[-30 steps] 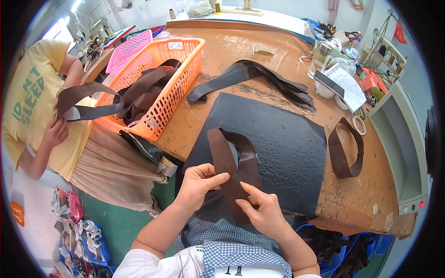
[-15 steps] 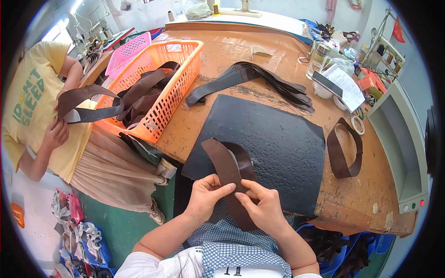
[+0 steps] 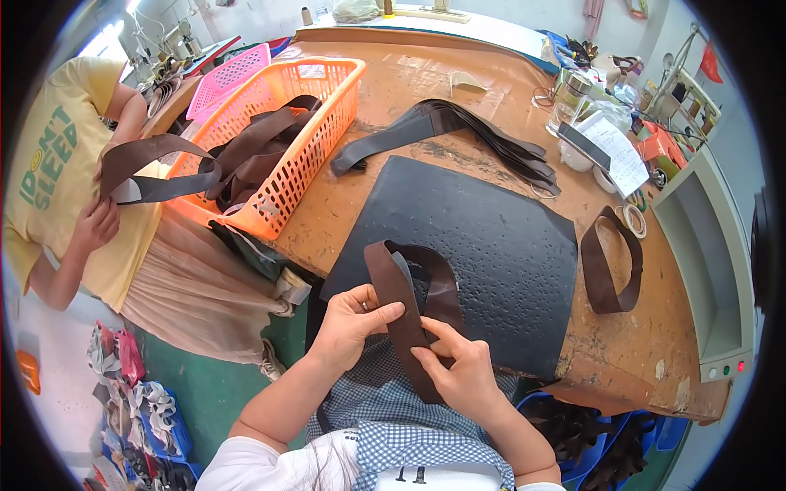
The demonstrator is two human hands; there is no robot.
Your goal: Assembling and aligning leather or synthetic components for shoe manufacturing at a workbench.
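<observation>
A dark brown strip (image 3: 395, 288), bent into a loop, is held over the near edge of a black perforated mat (image 3: 483, 237). Pinched at the strip's left edge is my left hand (image 3: 354, 323), thumb on top. My right hand (image 3: 457, 356) grips the same strip lower down by its right edge, thumb and forefinger together. The strip's loop leans away onto the mat, and its lower part hangs toward my checked apron (image 3: 368, 401). Another brown loop (image 3: 612, 262) stands on the table to the right of the mat.
Beyond the mat lies a stack of dark strips (image 3: 458, 123). An orange basket (image 3: 286, 192) full of brown strips stands at the left, beside a co-worker (image 3: 74, 155) holding a strip. A grey machine frame (image 3: 712, 270), a phone (image 3: 583, 146) and paper (image 3: 612, 155) occupy the right.
My left hand has moved slightly up and left along the strip. The strip's loop has opened wider, and its far end has shifted a little right.
</observation>
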